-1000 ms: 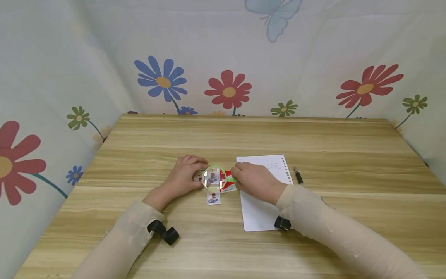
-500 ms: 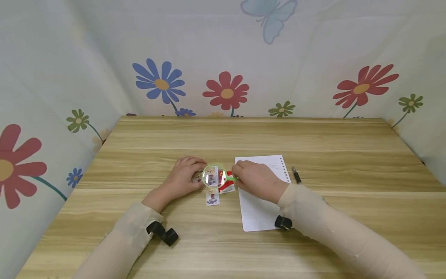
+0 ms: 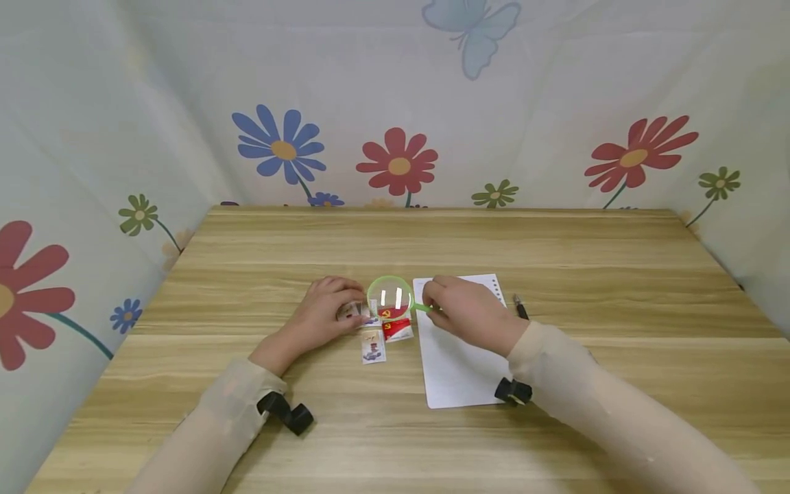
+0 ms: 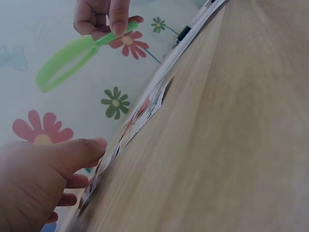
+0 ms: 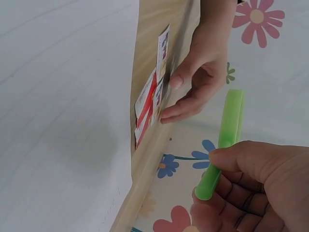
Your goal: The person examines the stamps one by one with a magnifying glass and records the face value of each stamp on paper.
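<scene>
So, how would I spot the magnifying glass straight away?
On the wooden table lies a white sheet of paper. Above it, the right hand grips the magnifying glass. Its round, bright green rim sets it apart from the flat, rectangular stamps nearby.

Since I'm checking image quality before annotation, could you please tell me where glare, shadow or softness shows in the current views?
Head view: two bright white glare streaks on the lens of the magnifying glass; left wrist view: the grain of the wooden tabletop looks soft; right wrist view: a diffuse grey shadow on the paper.
</scene>
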A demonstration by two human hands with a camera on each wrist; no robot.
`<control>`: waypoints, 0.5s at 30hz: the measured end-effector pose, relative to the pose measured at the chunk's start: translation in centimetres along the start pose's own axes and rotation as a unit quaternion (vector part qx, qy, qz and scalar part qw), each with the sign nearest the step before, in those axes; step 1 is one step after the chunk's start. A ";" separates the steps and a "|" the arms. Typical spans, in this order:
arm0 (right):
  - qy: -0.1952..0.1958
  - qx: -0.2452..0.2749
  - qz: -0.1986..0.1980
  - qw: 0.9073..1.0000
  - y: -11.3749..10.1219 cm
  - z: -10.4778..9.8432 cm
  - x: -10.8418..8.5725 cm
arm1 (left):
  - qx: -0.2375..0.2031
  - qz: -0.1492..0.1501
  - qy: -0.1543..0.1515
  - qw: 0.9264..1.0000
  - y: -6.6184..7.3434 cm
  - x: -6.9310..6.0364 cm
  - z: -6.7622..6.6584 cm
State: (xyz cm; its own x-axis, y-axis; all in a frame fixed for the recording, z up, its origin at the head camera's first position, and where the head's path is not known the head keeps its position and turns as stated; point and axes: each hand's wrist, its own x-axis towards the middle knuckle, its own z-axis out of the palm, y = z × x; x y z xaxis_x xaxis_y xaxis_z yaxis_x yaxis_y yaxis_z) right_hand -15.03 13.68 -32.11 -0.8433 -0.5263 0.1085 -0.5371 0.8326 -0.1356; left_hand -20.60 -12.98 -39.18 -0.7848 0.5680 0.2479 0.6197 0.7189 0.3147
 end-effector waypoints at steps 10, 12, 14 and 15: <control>0.015 0.019 -0.001 1.000 0.7 -0.5 -0.6 | 0.000 0.001 0.001 1.000 -0.1 0.1 0.2; 0.017 0.017 -0.002 1.000 0.8 -0.5 -0.6 | 0.001 -0.003 -0.001 1.000 -0.1 0.1 0.3; 0.018 0.017 -0.001 1.000 0.8 -0.5 -0.6 | 0.001 -0.007 -0.001 1.000 -0.1 0.1 0.3; 0.017 0.017 0.001 1.000 0.9 -0.5 -0.6 | 0.000 -0.009 -0.001 1.000 0.0 0.1 0.2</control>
State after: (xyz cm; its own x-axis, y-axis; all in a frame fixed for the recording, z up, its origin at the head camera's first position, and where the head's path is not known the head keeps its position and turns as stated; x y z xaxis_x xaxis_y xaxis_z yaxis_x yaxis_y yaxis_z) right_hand -14.96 14.81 -31.80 -0.8434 -0.5184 0.1410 -0.5364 0.8269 -0.1686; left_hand -20.72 -12.84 -39.38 -0.7962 0.5553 0.2400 0.6050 0.7295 0.3191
